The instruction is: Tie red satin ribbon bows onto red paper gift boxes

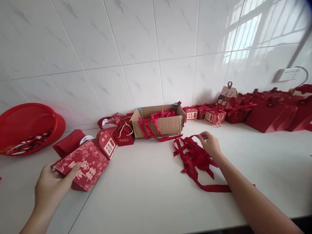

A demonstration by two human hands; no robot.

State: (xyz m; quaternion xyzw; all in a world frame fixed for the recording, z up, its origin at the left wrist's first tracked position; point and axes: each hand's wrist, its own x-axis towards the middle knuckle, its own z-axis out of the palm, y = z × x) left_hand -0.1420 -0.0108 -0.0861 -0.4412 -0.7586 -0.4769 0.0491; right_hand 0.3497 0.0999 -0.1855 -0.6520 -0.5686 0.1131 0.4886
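My left hand (52,185) grips a red gift box (84,164) with white lettering and a floral print, thumb on its printed face. The box is tilted above the left part of the white counter (136,195). Over on the right, my right hand (209,144) pinches the edge of a loose heap of dark red ribbons (195,156) lying on the counter. One long ribbon tail runs from the heap toward the front and passes behind my right forearm. Behind the held box are another red box (69,143) and a small box with a white panel (108,146).
A cardboard box (161,126) with brighter red ribbons spilling over its front stands against the tiled wall. Far left is a red basin (29,126) holding small wrapped items. Small red boxes (214,116) and larger red bags (270,113) line the back right, below a wall socket (289,74).
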